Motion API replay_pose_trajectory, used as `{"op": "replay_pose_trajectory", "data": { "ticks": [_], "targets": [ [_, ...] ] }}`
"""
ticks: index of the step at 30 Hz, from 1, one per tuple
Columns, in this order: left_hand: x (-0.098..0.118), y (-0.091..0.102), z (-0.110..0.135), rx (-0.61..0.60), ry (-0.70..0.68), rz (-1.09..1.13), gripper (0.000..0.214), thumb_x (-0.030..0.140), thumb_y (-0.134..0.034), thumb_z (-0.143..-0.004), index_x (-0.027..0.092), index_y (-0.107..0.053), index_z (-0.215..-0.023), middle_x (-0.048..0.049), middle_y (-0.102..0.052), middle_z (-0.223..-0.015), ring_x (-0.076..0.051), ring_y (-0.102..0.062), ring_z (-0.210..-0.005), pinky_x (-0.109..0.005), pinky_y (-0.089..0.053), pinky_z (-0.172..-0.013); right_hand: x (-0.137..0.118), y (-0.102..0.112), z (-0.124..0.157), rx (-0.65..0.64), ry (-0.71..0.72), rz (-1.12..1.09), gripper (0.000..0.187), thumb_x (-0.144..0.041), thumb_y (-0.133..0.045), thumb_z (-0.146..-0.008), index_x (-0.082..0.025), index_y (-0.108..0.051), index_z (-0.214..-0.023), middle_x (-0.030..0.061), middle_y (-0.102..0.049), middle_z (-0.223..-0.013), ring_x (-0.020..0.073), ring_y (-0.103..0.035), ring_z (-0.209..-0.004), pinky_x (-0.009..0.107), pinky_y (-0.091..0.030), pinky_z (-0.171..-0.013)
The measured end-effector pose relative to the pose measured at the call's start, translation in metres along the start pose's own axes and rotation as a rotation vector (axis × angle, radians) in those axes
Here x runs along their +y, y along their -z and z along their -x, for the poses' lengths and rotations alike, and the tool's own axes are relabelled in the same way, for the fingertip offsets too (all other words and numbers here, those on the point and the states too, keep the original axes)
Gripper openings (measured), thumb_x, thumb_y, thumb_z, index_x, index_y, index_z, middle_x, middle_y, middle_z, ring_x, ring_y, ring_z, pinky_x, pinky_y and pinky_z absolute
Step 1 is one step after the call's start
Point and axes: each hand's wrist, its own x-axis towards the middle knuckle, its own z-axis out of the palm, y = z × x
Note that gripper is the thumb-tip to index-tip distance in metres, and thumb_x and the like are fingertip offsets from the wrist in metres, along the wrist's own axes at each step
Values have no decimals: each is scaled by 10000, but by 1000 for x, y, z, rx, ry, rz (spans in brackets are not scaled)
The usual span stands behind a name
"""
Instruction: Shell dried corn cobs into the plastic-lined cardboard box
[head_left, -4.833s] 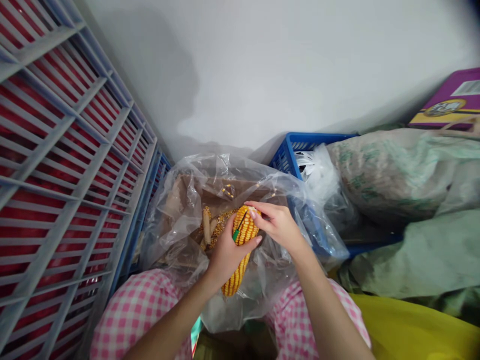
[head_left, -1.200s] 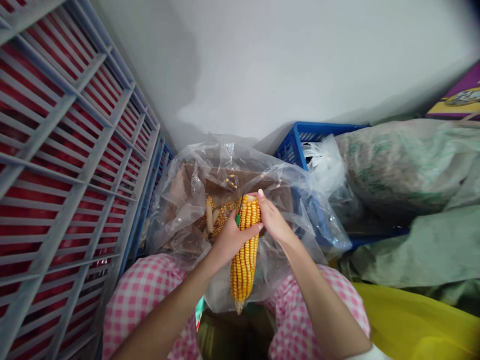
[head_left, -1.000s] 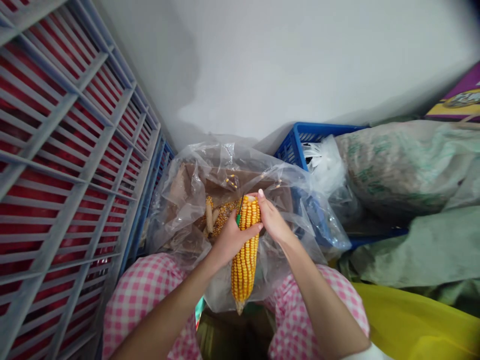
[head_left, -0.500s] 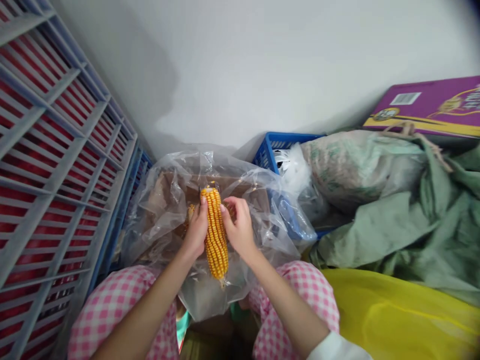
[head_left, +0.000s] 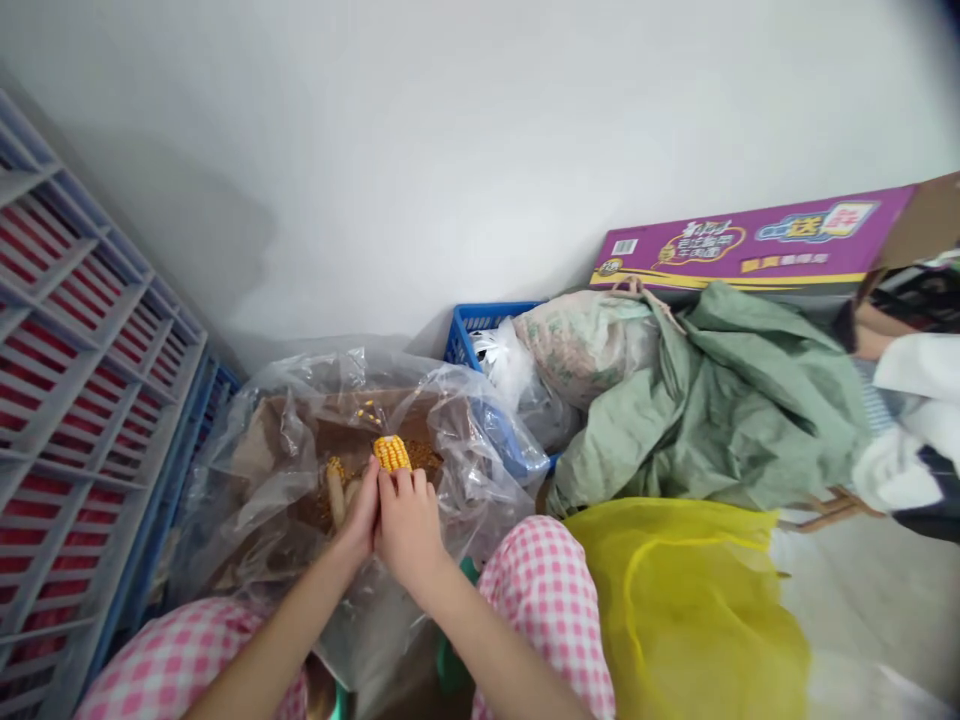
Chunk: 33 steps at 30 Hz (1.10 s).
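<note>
Both hands are closed around one yellow ear of corn [head_left: 391,454], whose upper end shows above my fingers; its lower part is hidden by them. My left hand [head_left: 361,510] grips it from the left side. My right hand [head_left: 409,522] wraps over its front and right side, fingers against the kernels. They are over a cardboard box [head_left: 300,425] lined with a clear plastic bag [head_left: 247,450]. Inside the box, loose kernels [head_left: 422,456] and a bare cob [head_left: 336,490] lie below and beside my hands.
A grey-blue slatted crate [head_left: 82,360] stands close on the left. To the right are a blue basket [head_left: 459,335] with bags, a green cloth sack [head_left: 765,400], a purple carton [head_left: 720,245] against the wall, and a yellow mesh bag [head_left: 690,610] beside my knee.
The ear has gone from lying lengthwise in the open to being mostly covered by my hands. My right hand has moved over its front. The view has shifted to the right.
</note>
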Motion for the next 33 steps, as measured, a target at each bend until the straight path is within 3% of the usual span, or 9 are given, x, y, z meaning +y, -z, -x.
{"op": "replay_pose_trajectory", "data": {
  "ticks": [5, 10, 14, 17, 22, 25, 29, 31, 33],
  "targets": [
    [1, -6, 11, 17, 33, 60, 292, 304, -375, -851, 148, -560, -1014, -46, -672, -802, -138, -637, -730, -234, -482, -728, -1, -3, 1, 31, 40, 5, 339, -179, -445, -781, -150, -536, -1106, 129, -580, -992, 262, -483, -921, 396, -443, -731],
    [3, -11, 24, 2, 50, 69, 332, 375, -379, -851, 134, -575, -968, -56, -670, -799, -144, -635, -727, -232, -490, -683, 9, 4, -7, 101, -1, -121, 294, -173, -378, -828, -162, -599, -1021, 108, -627, -938, 227, -551, -884, 338, -448, -726],
    [16, -9, 23, 17, 15, 99, 235, 345, -489, -800, 142, -587, -868, -28, -652, -692, -136, -620, -612, -229, -498, -595, 46, 20, -22, 178, -199, -487, 374, -364, -315, -872, -162, -589, -1027, 69, -660, -865, 159, -599, -748, 257, -447, -686],
    [45, 0, 23, 90, -19, 101, 118, 239, -557, -751, 132, -575, -795, -17, -613, -583, -131, -591, -511, -237, -503, -547, 75, 20, -36, 48, -397, -298, 530, -435, -182, -884, -126, -607, -945, 104, -659, -810, 177, -606, -724, 258, -433, -647],
    [101, 20, 32, 180, -145, 86, 303, 381, -481, -785, 113, -591, -876, -45, -612, -587, -157, -608, -526, -256, -510, -496, 80, -35, -63, -259, -416, -98, 293, -299, -455, -808, -77, -639, -857, 211, -639, -903, 265, -605, -868, 300, -422, -718],
    [112, 27, 31, 197, -196, 119, 340, 387, -475, -786, 113, -586, -955, -61, -634, -648, -164, -628, -583, -252, -522, -522, 61, -72, -70, -361, -409, -111, 248, -225, -495, -784, -60, -621, -920, 238, -618, -953, 278, -599, -896, 323, -428, -726],
    [101, 21, 27, 138, -131, 202, 359, 381, -469, -796, 139, -558, -1045, -67, -651, -754, -167, -640, -672, -267, -539, -584, 30, -83, -33, -377, -359, -212, 307, -320, -396, -854, -113, -619, -896, 171, -624, -964, 212, -601, -875, 282, -427, -741],
    [89, 14, 28, 37, -69, 243, 366, 400, -435, -814, 174, -551, -1077, -63, -652, -812, -166, -639, -725, -280, -545, -627, 20, -69, 10, -355, -368, -305, 458, -315, -197, -912, -144, -614, -835, 97, -645, -799, 145, -608, -738, 238, -433, -697],
    [76, 7, 32, -47, -10, 254, 367, 404, -380, -840, 207, -539, -1105, -52, -648, -841, -161, -636, -750, -291, -547, -652, 17, -41, 63, -277, -362, -635, 421, -312, -193, -909, -137, -573, -949, 67, -624, -739, 133, -588, -681, 227, -440, -641]
  ]
}}
